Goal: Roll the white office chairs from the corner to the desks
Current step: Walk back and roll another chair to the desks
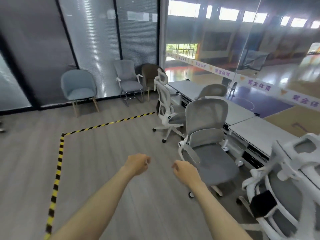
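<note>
Three white-framed office chairs with grey mesh stand along the row of desks [256, 129] on the right. The far chair [166, 104] has a headrest and sits by the desk end. The middle chair [207, 135] faces me with its seat turned out. The near chair [285, 179] fills the lower right corner. My left hand [137, 164] and my right hand [185, 172] are held out over the floor with fingers curled, holding nothing. My right hand is just left of the middle chair's armrest and does not touch it.
A light blue chair [78, 89], a grey sled-base chair [129, 80] and a brown chair [149, 75] stand against the back glass partition. Yellow-black tape [59, 153] marks a corner on the wooden floor. A glass wall runs behind the desks. A grey shell chair [213, 90] stands behind the middle chair.
</note>
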